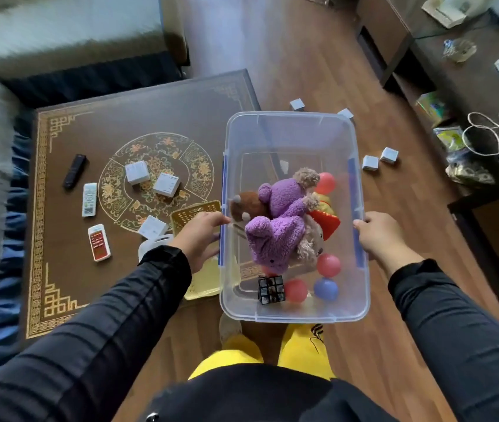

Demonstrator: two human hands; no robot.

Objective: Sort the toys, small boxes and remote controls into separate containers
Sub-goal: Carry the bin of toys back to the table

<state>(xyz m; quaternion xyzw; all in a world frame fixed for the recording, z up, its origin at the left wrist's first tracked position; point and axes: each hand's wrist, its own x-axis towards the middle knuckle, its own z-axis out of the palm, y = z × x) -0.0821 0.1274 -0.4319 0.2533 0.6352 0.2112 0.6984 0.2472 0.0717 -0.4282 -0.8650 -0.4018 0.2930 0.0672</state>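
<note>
On the table's (59, 284) left lie three remote controls (74, 171), long axes running near to far. The left hand (200, 239) and right hand (379, 236) clasp the long sides of the clear bin (293, 123) of toys (278, 220) held between them, its length running near to far.

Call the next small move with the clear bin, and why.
Probably set the clear bin down on the floor. Both the left hand and right hand are gripping its sides, the toys are already inside, and the small boxes and remotes on the table still need free hands.
</note>
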